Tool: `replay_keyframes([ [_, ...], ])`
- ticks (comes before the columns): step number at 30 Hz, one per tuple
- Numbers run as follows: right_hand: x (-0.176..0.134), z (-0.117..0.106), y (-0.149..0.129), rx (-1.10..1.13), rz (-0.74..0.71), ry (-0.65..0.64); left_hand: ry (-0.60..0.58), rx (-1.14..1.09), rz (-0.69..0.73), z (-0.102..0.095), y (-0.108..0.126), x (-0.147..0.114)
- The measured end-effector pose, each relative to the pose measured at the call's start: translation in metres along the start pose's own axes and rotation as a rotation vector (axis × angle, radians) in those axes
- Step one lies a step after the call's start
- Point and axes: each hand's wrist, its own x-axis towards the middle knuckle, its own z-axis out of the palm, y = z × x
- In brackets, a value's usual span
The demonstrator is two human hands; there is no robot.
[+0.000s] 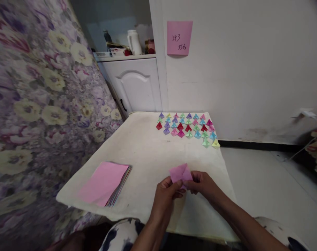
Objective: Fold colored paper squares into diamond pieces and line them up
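A small folded pink paper (179,173) is pinched between both hands above the near part of the table. My left hand (168,190) grips its lower left edge, thumb on top. At the lower right, my right hand (198,182) is closed on the same paper with thumb and fingers. A crease runs across the paper's face, and the fingers cover its lower edge. On the left of the table lies a stack of coloured paper sheets (106,183) with a pink sheet uppermost.
Rows of small folded paper pieces (181,127) in many colours stand at the table's (145,146) far right. A pink note (179,37) with handwriting hangs on the wall. Left is a floral curtain (51,115); behind stands a white cabinet (137,83) holding a white jug (134,42).
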Motion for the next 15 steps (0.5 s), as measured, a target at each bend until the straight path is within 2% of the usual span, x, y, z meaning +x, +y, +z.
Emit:
replay_keyframes([
  [4,-0.001,0.001,-0.007,0.029,-0.049,0.009,0.016,-0.014,-0.030,0.002,0.000,-0.001],
  [10,-0.004,0.002,-0.015,0.152,-0.025,0.096,-0.058,0.031,-0.011,0.006,-0.003,-0.006],
  [15,-0.007,0.004,-0.016,0.321,0.051,0.037,-0.128,0.022,0.032,0.007,-0.005,-0.006],
])
